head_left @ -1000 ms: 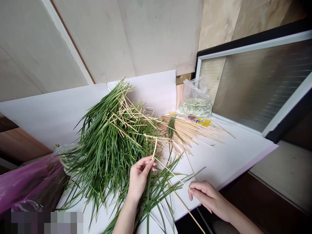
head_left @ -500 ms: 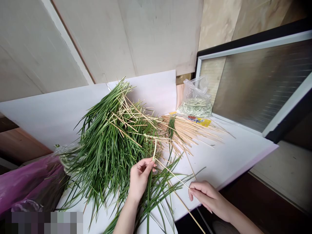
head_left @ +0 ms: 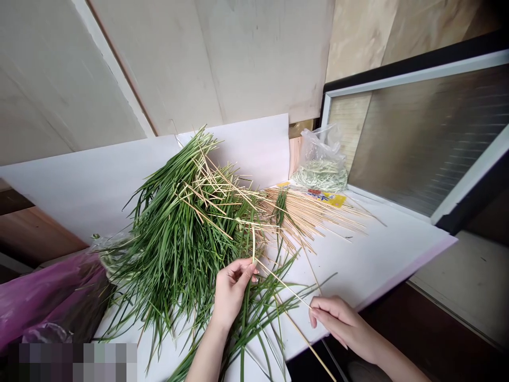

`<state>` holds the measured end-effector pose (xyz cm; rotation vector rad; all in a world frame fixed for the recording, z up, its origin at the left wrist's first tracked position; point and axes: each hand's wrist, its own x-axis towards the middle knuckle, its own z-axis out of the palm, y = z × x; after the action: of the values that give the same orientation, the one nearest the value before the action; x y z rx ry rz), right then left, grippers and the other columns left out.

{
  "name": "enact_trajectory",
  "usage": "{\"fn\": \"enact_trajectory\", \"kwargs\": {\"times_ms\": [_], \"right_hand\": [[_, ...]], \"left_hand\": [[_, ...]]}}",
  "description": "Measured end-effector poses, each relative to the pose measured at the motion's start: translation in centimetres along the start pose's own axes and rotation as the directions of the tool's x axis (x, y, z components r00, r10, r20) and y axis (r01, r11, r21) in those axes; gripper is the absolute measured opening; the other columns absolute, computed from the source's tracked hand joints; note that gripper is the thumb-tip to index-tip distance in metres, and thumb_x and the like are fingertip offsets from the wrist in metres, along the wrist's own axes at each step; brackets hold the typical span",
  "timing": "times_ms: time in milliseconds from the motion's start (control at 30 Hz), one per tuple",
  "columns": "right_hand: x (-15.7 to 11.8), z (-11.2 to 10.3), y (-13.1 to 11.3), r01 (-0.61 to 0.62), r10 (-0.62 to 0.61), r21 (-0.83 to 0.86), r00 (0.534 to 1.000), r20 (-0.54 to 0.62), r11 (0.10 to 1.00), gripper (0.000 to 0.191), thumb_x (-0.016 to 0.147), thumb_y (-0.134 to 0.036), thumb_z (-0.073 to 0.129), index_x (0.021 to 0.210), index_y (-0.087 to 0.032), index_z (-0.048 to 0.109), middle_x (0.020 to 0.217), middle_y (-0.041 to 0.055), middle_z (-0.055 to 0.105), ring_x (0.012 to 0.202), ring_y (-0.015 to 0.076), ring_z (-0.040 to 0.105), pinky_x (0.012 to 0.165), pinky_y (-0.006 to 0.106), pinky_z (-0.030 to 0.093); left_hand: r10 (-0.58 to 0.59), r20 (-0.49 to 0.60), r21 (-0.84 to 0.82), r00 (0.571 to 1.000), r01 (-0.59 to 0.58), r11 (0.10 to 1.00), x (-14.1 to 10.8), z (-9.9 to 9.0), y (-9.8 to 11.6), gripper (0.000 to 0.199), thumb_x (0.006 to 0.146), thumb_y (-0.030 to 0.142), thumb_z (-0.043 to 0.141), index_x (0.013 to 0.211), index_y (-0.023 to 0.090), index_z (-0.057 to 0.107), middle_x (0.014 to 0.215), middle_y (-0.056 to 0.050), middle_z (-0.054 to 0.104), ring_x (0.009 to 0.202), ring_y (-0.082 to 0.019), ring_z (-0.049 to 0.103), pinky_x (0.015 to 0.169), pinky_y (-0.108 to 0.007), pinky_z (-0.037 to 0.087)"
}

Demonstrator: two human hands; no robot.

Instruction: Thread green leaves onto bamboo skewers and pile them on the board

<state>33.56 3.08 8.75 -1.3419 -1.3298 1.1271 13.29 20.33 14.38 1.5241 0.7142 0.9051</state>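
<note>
Between thumb and forefinger, my left hand (head_left: 234, 289) pinches the pale stem end of a garlic chive (head_left: 253, 241). Green leaves trail below that hand toward the front of the table. My right hand (head_left: 334, 318) grips a thin bamboo skewer (head_left: 284, 281) near its lower end. The skewer slants up to the left, and its far end meets the chive at my left fingertips; whether it pierces the stem I cannot tell. Left of my hands rises a big heap of garlic chives (head_left: 170, 228), with several loose skewers (head_left: 209, 185) lying across its top.
A spread of bamboo skewers (head_left: 314, 212) lies on the white tabletop (head_left: 382, 254), with a yellow wrapper (head_left: 330, 198) beside it. Behind stands a clear plastic bag (head_left: 321, 170) of pale green strips. Purple plastic (head_left: 51, 297) lies at left; a framed glass panel (head_left: 413, 138) stands right.
Hardly anything differs: the whole view has shifted slightly, and the chive stem at my left fingertips stands a little straighter. Both hands keep their hold.
</note>
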Motion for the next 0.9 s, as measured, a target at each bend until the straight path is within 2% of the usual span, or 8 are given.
{"fn": "enact_trajectory", "kwargs": {"times_ms": [900], "right_hand": [[-0.16,0.09,-0.06,0.005,-0.005,-0.003,1.0,0.002,1.0,0.052,0.103,-0.061,0.045,0.076,-0.019,0.055,0.047,-0.0108,0.026,0.038,0.009,0.027,0.041,0.022,0.018]], "left_hand": [[0.035,0.044,0.054,0.998,-0.038,0.998,-0.19,0.03,0.11,0.028,0.085,0.041,0.073,0.086,0.013,0.074,0.073,-0.003,0.068,0.064,-0.013,0.058,0.067,-0.024,0.047]]}}
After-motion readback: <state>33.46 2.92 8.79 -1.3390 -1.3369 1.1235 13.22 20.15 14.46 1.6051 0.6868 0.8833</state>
